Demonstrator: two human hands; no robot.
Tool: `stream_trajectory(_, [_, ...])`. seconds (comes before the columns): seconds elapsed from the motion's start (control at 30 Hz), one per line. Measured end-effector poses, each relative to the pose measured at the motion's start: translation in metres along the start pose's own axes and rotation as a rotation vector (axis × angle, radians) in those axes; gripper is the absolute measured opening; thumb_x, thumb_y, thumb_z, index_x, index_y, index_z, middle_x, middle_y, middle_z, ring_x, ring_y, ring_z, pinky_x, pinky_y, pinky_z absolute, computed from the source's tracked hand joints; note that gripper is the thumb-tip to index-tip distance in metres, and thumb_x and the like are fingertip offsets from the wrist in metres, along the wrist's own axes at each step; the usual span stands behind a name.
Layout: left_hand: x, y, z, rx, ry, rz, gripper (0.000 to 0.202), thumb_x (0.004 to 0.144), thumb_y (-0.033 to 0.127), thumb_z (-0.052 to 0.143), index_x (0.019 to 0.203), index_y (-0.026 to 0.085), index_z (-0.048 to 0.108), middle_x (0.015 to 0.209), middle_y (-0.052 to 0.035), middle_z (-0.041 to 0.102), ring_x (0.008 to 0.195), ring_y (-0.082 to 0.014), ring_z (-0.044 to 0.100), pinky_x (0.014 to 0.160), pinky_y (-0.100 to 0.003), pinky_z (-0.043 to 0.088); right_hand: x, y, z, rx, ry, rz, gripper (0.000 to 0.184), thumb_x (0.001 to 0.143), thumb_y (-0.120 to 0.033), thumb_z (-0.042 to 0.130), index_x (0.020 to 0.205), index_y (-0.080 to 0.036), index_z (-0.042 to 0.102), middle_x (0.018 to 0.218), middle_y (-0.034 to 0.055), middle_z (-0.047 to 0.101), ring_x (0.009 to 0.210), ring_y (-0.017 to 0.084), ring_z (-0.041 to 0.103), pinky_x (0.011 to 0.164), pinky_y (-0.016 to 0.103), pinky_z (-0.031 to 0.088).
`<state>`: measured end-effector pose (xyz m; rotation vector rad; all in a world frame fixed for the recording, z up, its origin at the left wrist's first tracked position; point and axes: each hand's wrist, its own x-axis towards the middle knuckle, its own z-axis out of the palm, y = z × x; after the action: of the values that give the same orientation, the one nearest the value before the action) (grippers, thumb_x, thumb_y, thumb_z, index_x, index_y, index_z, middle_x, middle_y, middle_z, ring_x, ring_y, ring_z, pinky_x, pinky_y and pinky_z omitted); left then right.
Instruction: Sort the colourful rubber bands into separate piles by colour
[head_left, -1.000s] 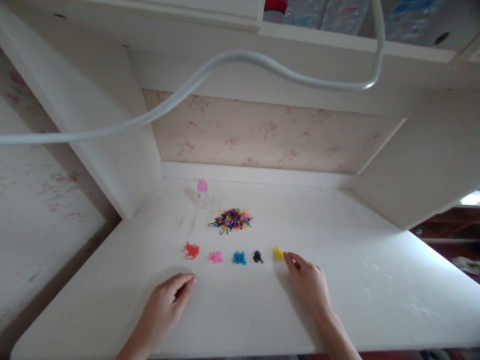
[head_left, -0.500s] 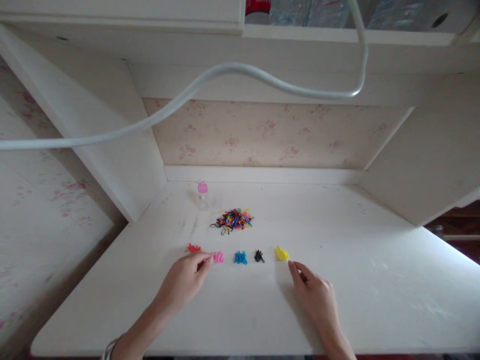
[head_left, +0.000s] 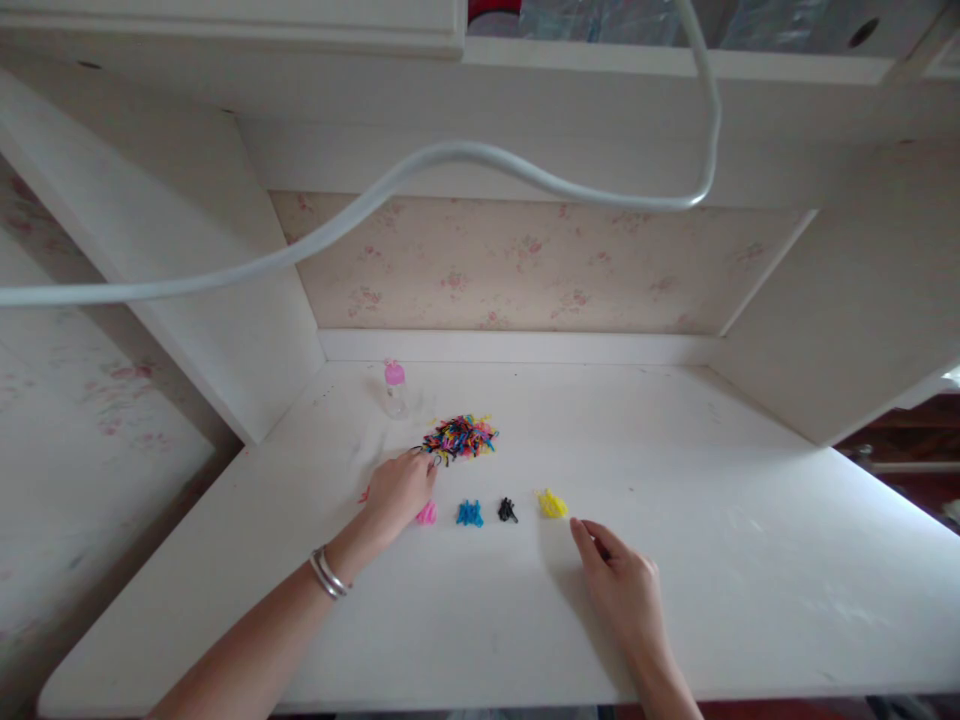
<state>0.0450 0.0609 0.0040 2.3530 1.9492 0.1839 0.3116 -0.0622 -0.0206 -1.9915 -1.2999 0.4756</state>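
Piles (head_left: pixel 470 513) on white desk (head_left: pixel 735 590), flowered wallpaper (head_left: pixel 495 260)

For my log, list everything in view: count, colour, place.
Desk: one, white, under piles
Bottle: one, clear, pink top, back left
Mixed pile: one, multicoloured, mid-desk
Red pile: one, red, mostly hidden, leftmost in row
Pink pile: one, pink, partly hidden, second
Blue pile: one, blue, third
Black pile: one, black, fourth
Yellow pile: one, yellow, rightmost
Cable: one, white, across top
Shelf: one, white, top
Plastic items: several, clear, on shelf
Red object: one, red, on shelf
Wallpaper: two stretches, pale floral, back and left
Brown furniture: count unclear, brown, right edge
Bangle: count unclear, silver, left wrist
Left hand: one, bare, at mixed pile
Right hand: one, bare, near yellow pile
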Motion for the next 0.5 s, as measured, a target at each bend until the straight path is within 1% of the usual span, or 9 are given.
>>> stream_trajectory(0.13, [0.002,0.004,0.002,0.03,0.003,0.003,0.031,0.093,0.03,0.036,0.093,0.019,0.064,0.097,-0.0095,0.067,0.085,-0.0207,0.064,0.072,-0.029,0.044,0.0,0.0,0.001,-0.005,0.008,-0.01,0.048,0.084,-0.056,0.041,0.084,-0.02,0.072,0.054,-0.0003,0.062,0.047,0.012,0.052,0.049,0.021,0.036])
stream_trajectory(0.27, [-0.001,0.003,-0.001,0.049,0.026,-0.001,0.028,0.093,0.027,0.036,0.094,0.019,0.062,0.097,-0.0088,0.067,0.084,-0.0211,0.065,0.07,-0.03,0.045,0.0,0.002,0.001,0.003,0.018,-0.032,0.051,0.085,-0.058,0.04,0.085,-0.019,0.073,0.055,0.0006,0.064,0.048,0.012,0.054,0.048,0.02,0.036])
stream_trajectory(0.4, [-0.017,0.006,-0.011,0.051,0.06,0.008,0.027,0.094,0.028,0.034,0.098,0.022,0.06,0.1,-0.0056,0.066,0.085,-0.0192,0.065,0.069,-0.028,0.044,-0.001,0.002,0.001,0.006,0.015,-0.048,0.05,0.085,-0.058,0.041,0.084,-0.02,0.073,0.058,0.0009,0.066,0.049,0.012,0.055,0.049,0.019,0.038])
stream_trajectory(0.5, [-0.036,0.019,-0.016,0.017,0.08,0.075,0.028,0.095,0.03,0.033,0.097,0.024,0.06,0.098,-0.0031,0.066,0.086,-0.0175,0.064,0.069,-0.026,0.044,-0.001,0.0,0.001,0.0,0.019,-0.059,0.049,0.085,-0.057,0.041,0.084,-0.019,0.073,0.056,0.0008,0.065,0.048,0.013,0.055,0.051,0.02,0.038])
